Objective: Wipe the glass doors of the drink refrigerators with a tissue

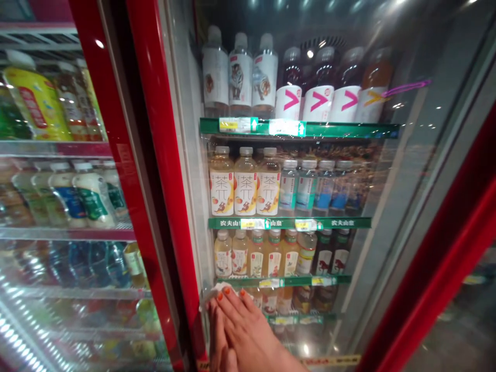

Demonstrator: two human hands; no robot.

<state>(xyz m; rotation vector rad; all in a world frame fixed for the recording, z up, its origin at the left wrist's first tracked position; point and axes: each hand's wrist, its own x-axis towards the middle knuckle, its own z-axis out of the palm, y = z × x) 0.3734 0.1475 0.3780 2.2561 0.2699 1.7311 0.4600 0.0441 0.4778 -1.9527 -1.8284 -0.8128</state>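
Observation:
My right hand [250, 328] reaches up from the bottom edge, orange nails showing. Its fingers lie over a crumpled white cloth or tissue [222, 287], pressing it against the glass door [377, 243] near the left red frame. Part of the cloth is hidden under the fingers. Just left of that hand, more fingers [217, 336] show; whether they are my left hand or a reflection is unclear. Behind the glass, nearest the hand, are small tea bottles [223, 256] on a lower shelf.
Red door frames [160, 155] border the glass on both sides. Inside, green-edged shelves [341, 223] carry rows of drinks, including white-labelled bottles [240, 77] on top. At left, another lit cooler holds a yellow bottle [36, 103] and several others. Light reflections cross the glass.

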